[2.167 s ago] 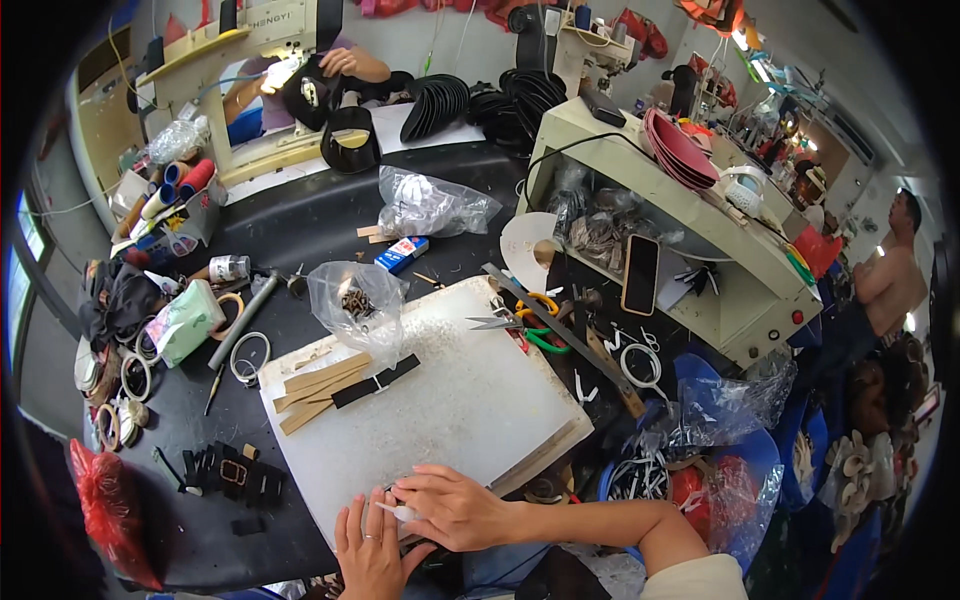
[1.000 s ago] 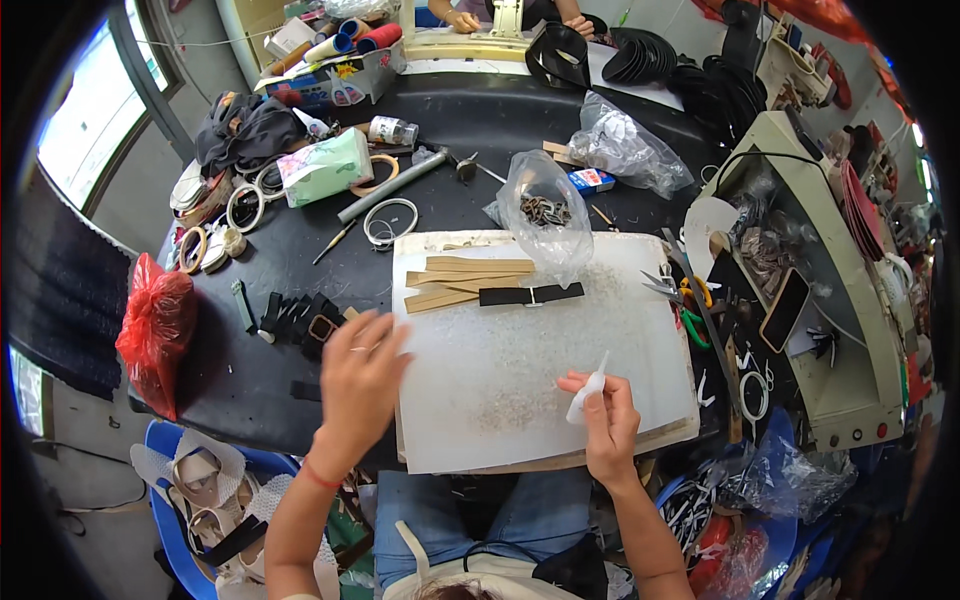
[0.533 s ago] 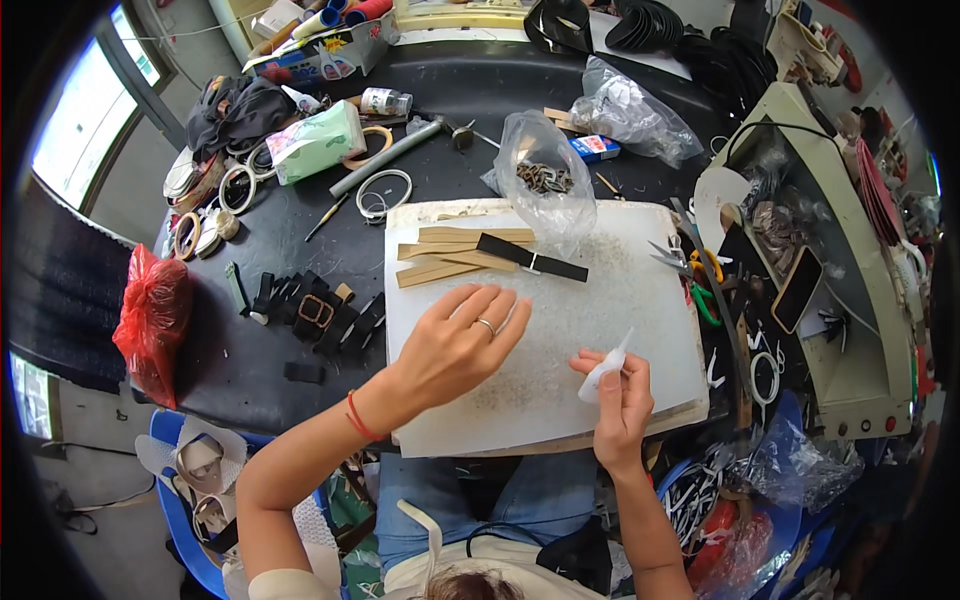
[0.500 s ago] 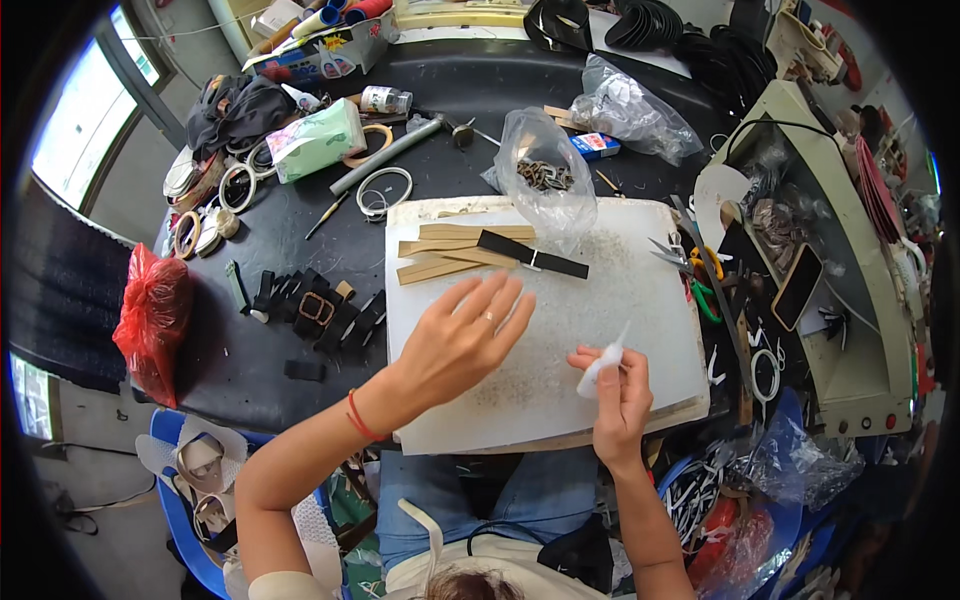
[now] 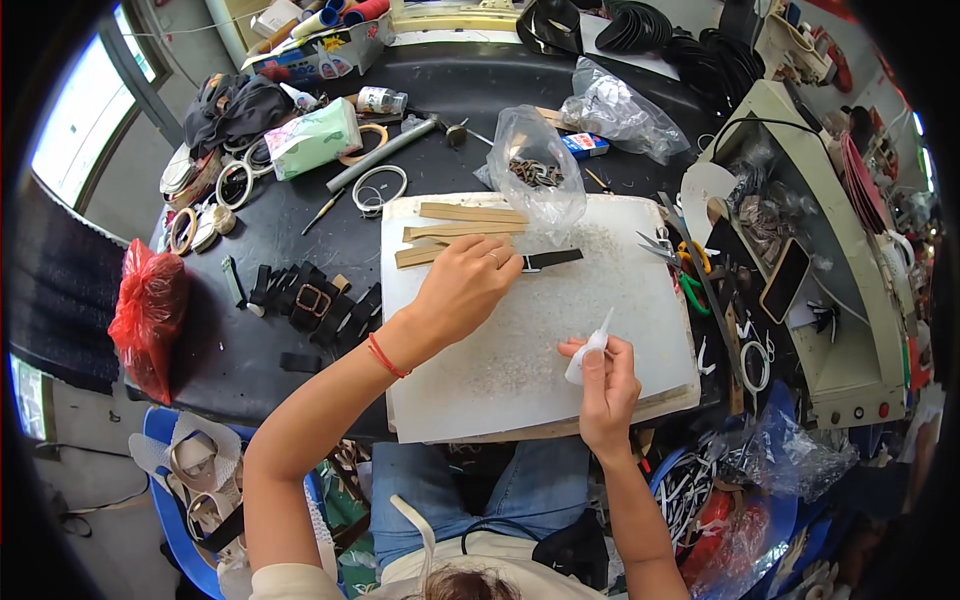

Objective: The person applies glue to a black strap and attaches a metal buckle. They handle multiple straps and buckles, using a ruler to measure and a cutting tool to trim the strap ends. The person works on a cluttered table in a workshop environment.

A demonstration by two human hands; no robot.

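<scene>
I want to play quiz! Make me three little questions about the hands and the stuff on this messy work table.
1. True or false: the left hand rests on the black strap lying on the white board.
2. What does the right hand hold? A) scissors B) a small white tube C) a hammer
3. Fill in: the clear bag of small metal parts sits at the ____ edge of the board, by the tan strips.

Key: 1 true. 2 B. 3 far.
</scene>
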